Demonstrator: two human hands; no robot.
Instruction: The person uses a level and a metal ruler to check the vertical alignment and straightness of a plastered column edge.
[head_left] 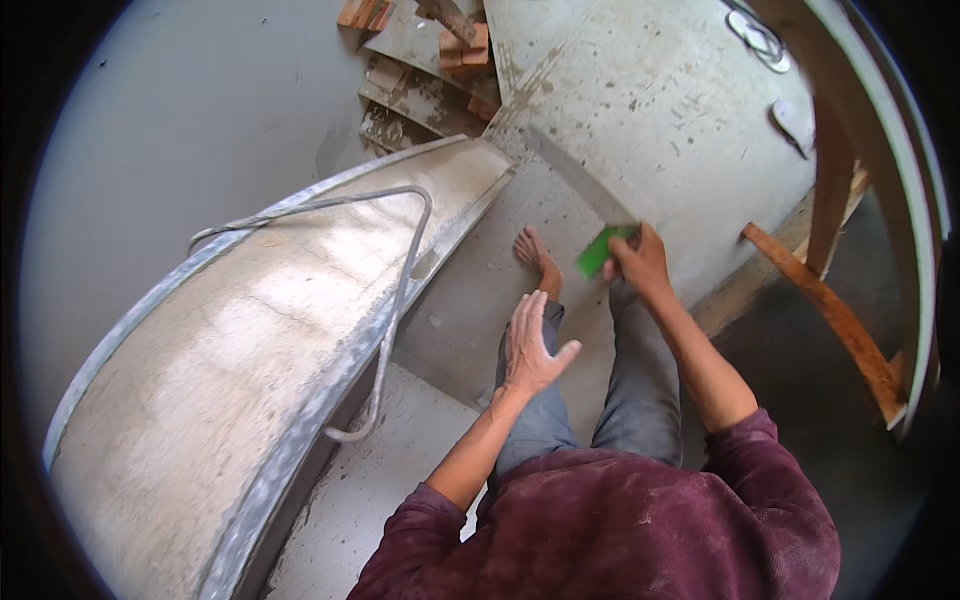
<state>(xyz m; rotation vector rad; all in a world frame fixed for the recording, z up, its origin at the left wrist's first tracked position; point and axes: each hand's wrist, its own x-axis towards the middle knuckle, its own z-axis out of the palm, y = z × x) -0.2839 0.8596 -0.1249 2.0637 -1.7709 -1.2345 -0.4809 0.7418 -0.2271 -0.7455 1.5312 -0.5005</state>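
My right hand (641,262) is closed round the green handle (596,254) of a handsaw. Its long grey blade (580,178) points up and to the left, over the pale floor; the teeth cannot be made out. Above my left knee, my left hand (532,350) is held flat with the thumb spread and nothing in it. To its left lies a long, pale, dusty board (250,330) with raised grey edges. A bent metal rod (408,280) crosses that board and hangs over its near edge.
Steps (420,100) with orange bricks (464,50) on them rise at the top. A pair of flip-flops (765,45) lies at the upper right, near another pale sandal-like piece (793,122). A curved frame with brown wooden legs (830,310) stands on the right.
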